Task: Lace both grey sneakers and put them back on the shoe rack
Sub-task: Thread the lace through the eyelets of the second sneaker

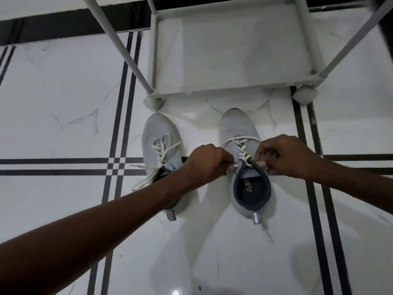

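The grey sneakers stood side by side on the floor just in front of the shoe rack (234, 91), toes toward it. The right sneaker (246, 167) was criss-crossed nearly to the top; the left hand (207, 165) and right hand (285, 157) each pinched an end of its lace (241, 149). The left sneaker (161, 141) looked loosely threaded, ends trailing. Tightening and racking both remained, seemingly.

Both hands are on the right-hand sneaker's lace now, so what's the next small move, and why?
Probably draw both lace ends snug and cross them for the knot. The left hand and right hand each pinch an end at the top of the right-hand sneaker, whose crisscross looks complete. The left-hand sneaker has loose trailing laces; the shoe rack shelf waits.
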Motion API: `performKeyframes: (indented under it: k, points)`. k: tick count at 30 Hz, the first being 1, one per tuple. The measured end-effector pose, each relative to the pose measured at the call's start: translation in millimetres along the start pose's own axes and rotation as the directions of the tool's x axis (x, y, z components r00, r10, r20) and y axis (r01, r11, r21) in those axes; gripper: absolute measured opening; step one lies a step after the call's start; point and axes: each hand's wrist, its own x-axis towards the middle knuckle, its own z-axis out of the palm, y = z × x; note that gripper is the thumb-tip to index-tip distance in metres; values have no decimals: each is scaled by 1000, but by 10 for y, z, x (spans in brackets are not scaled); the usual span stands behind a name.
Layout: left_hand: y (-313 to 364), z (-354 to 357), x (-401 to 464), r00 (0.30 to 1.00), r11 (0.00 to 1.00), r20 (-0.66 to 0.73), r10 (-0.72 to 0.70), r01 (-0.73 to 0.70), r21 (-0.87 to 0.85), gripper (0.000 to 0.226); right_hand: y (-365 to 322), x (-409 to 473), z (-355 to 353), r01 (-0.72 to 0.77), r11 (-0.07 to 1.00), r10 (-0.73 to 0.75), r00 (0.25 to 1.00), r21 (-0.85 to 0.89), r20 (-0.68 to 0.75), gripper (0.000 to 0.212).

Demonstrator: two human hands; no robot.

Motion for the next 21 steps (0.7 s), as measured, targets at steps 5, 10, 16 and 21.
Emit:
performKeyframes:
  k: [5, 10, 16, 21]
  points:
    - [-143, -103, -103, 998, 978, 33, -57, 49, 200, 12, 167, 14, -37, 78, 966, -97, 993, -246, -66, 14]
    - [-190, -17, -139, 975, 973, 125, -181, 160, 164, 11, 236, 8, 97, 135, 930, -163, 985, -341, -55, 13]
    - [-384, -141, -262, 938, 950, -282, -203, 258, 175, 30, 313, -26, 59, -16, 958, -41, 980, -286, -193, 9]
    - [-186, -105, -218, 707, 572, 160, -689, 665, -480, 66, 165, -10, 81, -415, 858, 419, 906, 303, 55, 44]
